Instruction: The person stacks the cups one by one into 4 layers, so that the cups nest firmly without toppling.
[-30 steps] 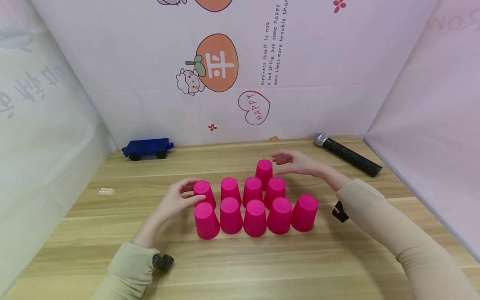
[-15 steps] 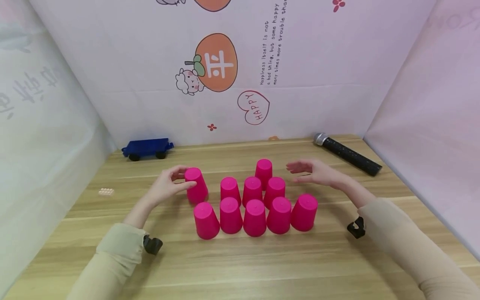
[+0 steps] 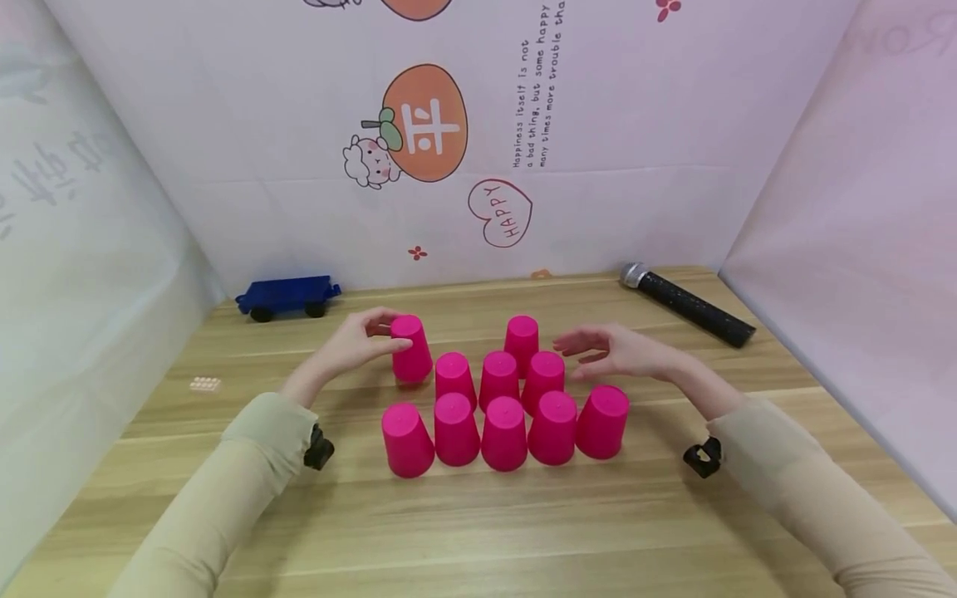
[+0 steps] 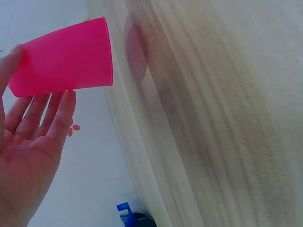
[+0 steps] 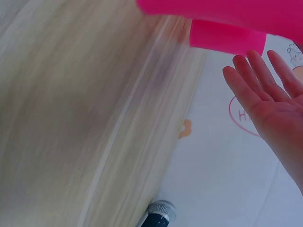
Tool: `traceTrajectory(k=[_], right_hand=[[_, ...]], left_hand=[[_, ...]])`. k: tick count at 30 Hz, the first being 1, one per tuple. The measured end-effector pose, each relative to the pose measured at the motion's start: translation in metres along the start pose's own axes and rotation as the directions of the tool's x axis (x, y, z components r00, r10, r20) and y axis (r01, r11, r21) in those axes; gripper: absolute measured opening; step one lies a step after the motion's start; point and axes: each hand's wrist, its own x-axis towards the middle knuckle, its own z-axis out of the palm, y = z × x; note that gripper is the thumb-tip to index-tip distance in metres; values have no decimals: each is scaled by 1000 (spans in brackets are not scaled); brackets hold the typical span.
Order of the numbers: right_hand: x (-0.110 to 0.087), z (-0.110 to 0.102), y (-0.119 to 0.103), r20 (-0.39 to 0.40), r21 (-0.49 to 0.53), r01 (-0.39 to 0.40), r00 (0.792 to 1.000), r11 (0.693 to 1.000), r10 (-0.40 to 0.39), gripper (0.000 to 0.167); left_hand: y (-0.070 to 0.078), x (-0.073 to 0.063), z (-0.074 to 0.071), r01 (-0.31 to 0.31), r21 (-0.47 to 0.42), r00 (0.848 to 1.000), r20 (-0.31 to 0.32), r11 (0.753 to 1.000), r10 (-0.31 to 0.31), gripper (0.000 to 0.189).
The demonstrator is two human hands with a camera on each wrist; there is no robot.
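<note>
My left hand [image 3: 357, 339] grips an upside-down pink plastic cup [image 3: 412, 353] between thumb and fingers, behind the left end of the other cups. The left wrist view shows a gap between this cup's rim and the tabletop. My right hand [image 3: 619, 352], fingers loosely extended and holding nothing, hovers right of a lone pink cup [image 3: 522, 339] at the back. In front of that one stand three cups in a middle row [image 3: 499, 380]. Several more form the front row [image 3: 504, 436]. All are upside down, and the nearer ones partly hide those behind.
A blue toy wagon [image 3: 287, 296] stands at the back left edge. The black microphone [image 3: 691, 307] with a silver head lies at the back right. A small pale studded piece [image 3: 205, 384] is on the left. White printed sheets [image 3: 598, 166] enclose the wooden table [image 3: 478, 531].
Gripped by my left hand, the cup has moved from the left end of the middle row, first leftward, then backward and right. My right hand drew away from the back cup, then came slightly nearer.
</note>
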Motion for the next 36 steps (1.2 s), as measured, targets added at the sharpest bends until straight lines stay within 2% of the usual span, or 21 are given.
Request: traceTrajectory(k=[5,10,17,21,30,36], right_hand=[[2,7,-5,27,10,28,999,1000,-28,62],[4,13,-5,36,51,35,999,998,-36,62],[5,17,-7,44,55,30,999,998,-33,61],[7,18,-6,41,51,38,998,998,-41,59],[9,21,-4,30,53,43,999,998,-45,56],[11,22,-2,40,67,38,998,997,-41,55]], left_hand=[[2,15,5,-8,0,1000,17,1000,8,55],[5,23,11,-25,4,999,24,1000,25,52],[10,35,27,-37,-28,998,41,999,38,49],[16,42,37,-66,-46,996,61,997,69,49],[28,50,51,-124,-62,986,105,990,130,47],[35,53,55,-139,-45,979,147,989,144,48]])
